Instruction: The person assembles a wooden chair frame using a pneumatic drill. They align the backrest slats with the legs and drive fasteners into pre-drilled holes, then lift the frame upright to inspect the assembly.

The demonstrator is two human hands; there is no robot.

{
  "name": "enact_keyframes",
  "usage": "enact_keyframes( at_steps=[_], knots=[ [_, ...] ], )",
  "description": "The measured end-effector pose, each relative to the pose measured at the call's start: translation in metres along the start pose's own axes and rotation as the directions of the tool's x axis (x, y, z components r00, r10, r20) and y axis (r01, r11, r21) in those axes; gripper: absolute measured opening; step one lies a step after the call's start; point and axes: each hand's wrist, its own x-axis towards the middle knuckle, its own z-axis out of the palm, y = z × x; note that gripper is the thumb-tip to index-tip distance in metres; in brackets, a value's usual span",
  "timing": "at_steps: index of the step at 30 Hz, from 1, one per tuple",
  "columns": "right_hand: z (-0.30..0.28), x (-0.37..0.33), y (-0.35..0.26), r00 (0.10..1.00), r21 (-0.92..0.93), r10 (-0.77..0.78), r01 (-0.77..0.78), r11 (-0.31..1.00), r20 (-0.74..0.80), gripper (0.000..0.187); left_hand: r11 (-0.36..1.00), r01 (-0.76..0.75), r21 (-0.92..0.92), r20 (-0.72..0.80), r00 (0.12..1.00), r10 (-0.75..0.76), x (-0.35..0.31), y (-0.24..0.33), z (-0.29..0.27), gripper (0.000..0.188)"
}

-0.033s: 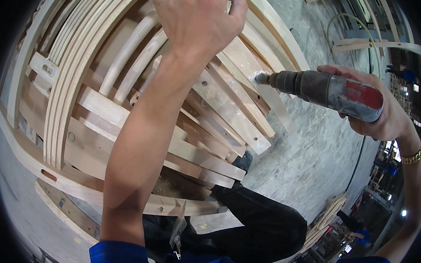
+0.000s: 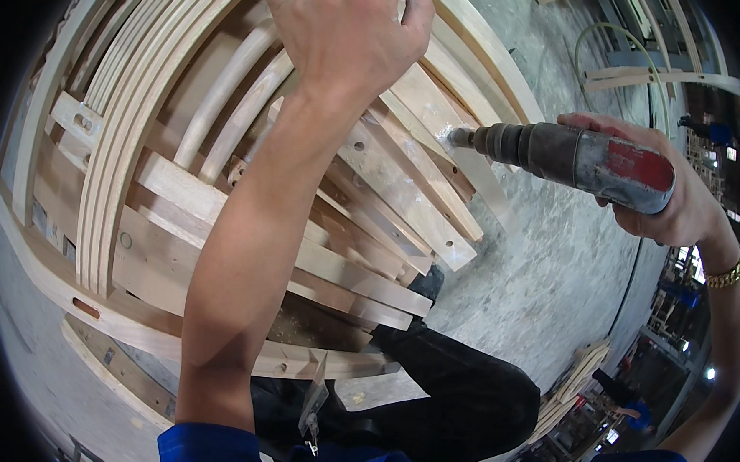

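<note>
My left hand [image 2: 347, 29] reaches up at the top of the view, fingers curled over the upper edge of a curved wooden frame [image 2: 134, 110]. Pale flat wooden slats [image 2: 405, 191] fan out beneath it, some with small drilled holes. My right hand [image 2: 677, 201] grips a grey and red power drill [image 2: 575, 158] held level. The drill's bit presses into the edge of a slat [image 2: 443, 118], where there is a little white dust.
Grey concrete floor [image 2: 543, 273] lies to the right of the frame. My knee in black trousers [image 2: 462, 395] is below the slats. A stack of curved wooden parts [image 2: 575, 380] sits at lower right, more bent pieces [image 2: 671, 79] and a thin hose [image 2: 597, 42] at upper right.
</note>
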Motion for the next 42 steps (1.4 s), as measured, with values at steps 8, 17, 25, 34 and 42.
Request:
enact_keyframes(
  at_steps=[8,17,25,34,42],
  knots=[
    [-0.004,-0.004,0.005,0.998,-0.054,0.048,-0.050,0.997,-0.031,0.090,1.000,0.007,0.011,0.005,1.000,-0.007,0.003,-0.002,0.003,0.012],
    [-0.005,0.003,-0.004,0.998,-0.055,0.053,-0.052,0.997,0.021,0.092,1.000,0.006,0.015,-0.021,1.000,-0.006,0.003,-0.002,0.003,0.012],
    [0.001,0.004,-0.006,0.994,0.077,0.114,-0.114,0.991,0.005,0.093,0.998,-0.016,0.054,-0.033,0.999,0.018,0.005,0.000,0.002,0.011],
    [-0.003,0.006,-0.006,0.999,0.017,0.039,-0.039,0.999,-0.005,0.089,0.998,0.010,0.061,-0.010,1.000,-0.010,0.004,0.000,0.001,0.011],
    [0.000,0.006,-0.009,1.000,-0.036,0.023,-0.023,0.999,0.001,0.091,0.997,-0.009,0.073,-0.006,1.000,0.009,0.005,0.001,0.001,0.011]
  ],
)
